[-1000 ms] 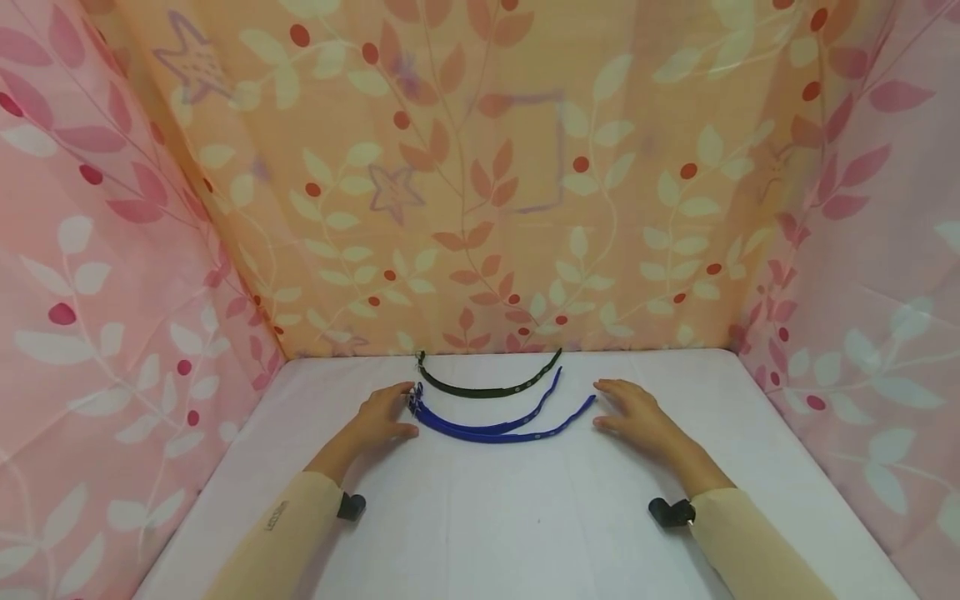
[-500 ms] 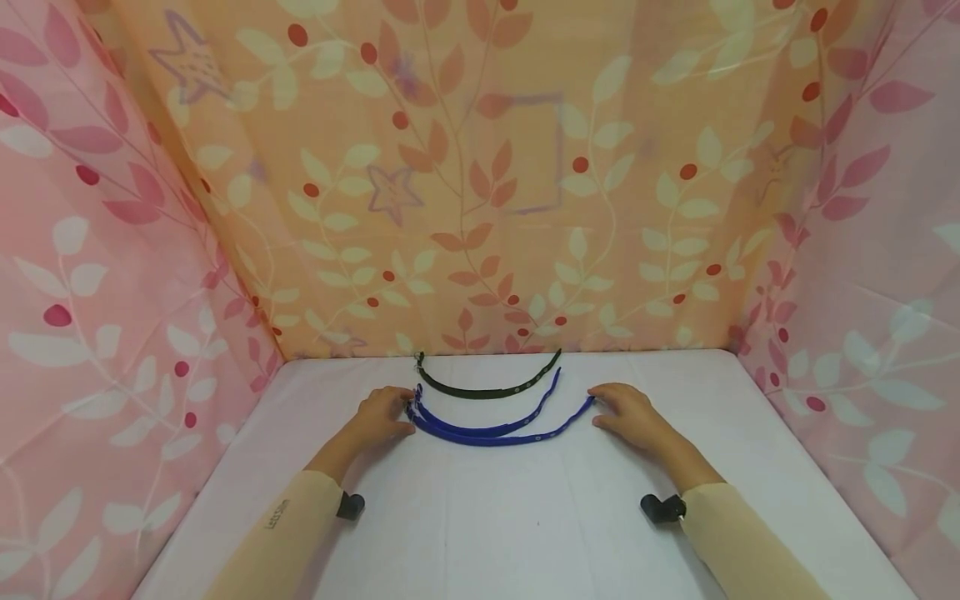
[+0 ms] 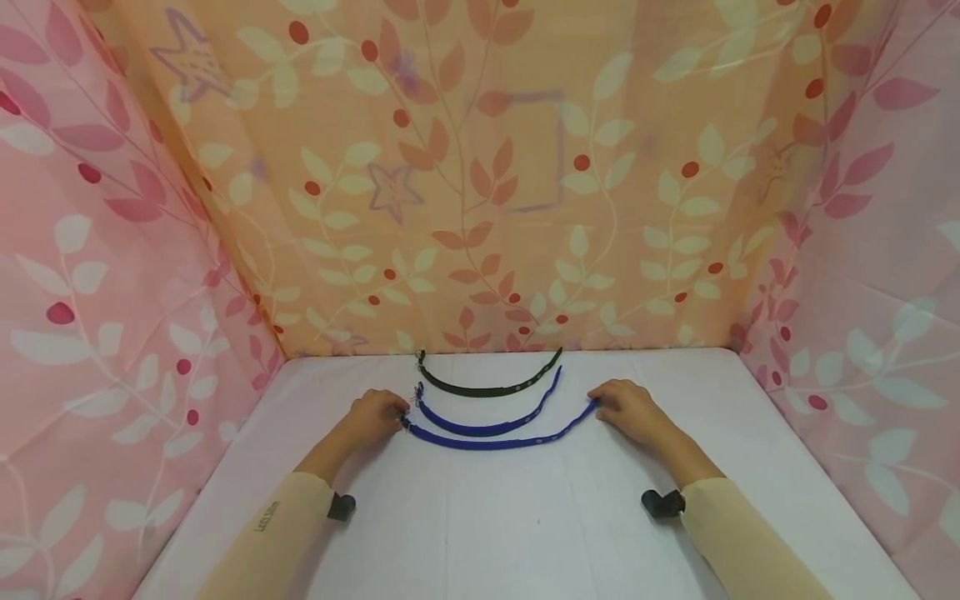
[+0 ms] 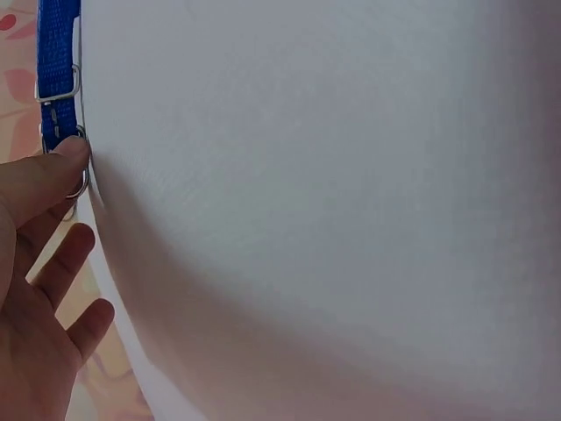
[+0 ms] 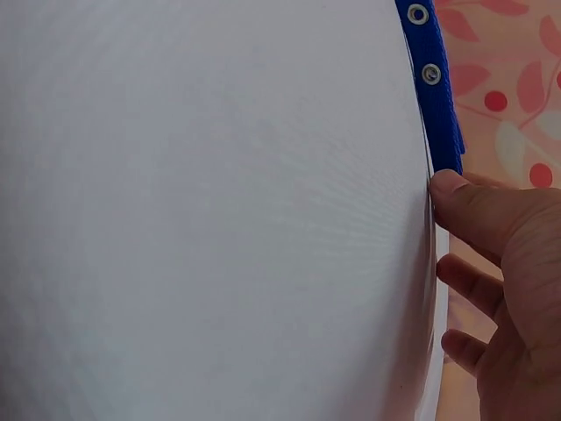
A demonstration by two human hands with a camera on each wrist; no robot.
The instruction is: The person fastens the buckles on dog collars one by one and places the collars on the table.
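Three collars lie curved across the white table in the head view. Nearest is a blue collar (image 3: 487, 444) with metal eyelets, held at both ends. My left hand (image 3: 377, 417) pinches its buckle end; in the left wrist view the thumb lies over the strap (image 4: 58, 53) beside a metal ring (image 4: 81, 184). At the other end, my right hand (image 3: 626, 406) pinches the plain tip between thumb and fingers, just past the eyelets (image 5: 430, 74) in the right wrist view. A second blue collar (image 3: 480, 431) lies behind it, and a dark green collar (image 3: 480, 392) farthest back.
The white table (image 3: 495, 525) reaches back to an orange leaf-patterned curtain (image 3: 480, 208). Pink patterned curtains (image 3: 97, 275) stand along both sides. A small black camera (image 3: 342, 506) sits at each wrist.
My left hand has taken hold of the buckle end and moved slightly left and nearer; my right hand has closed on the tip. The front blue collar has come away from the second one.
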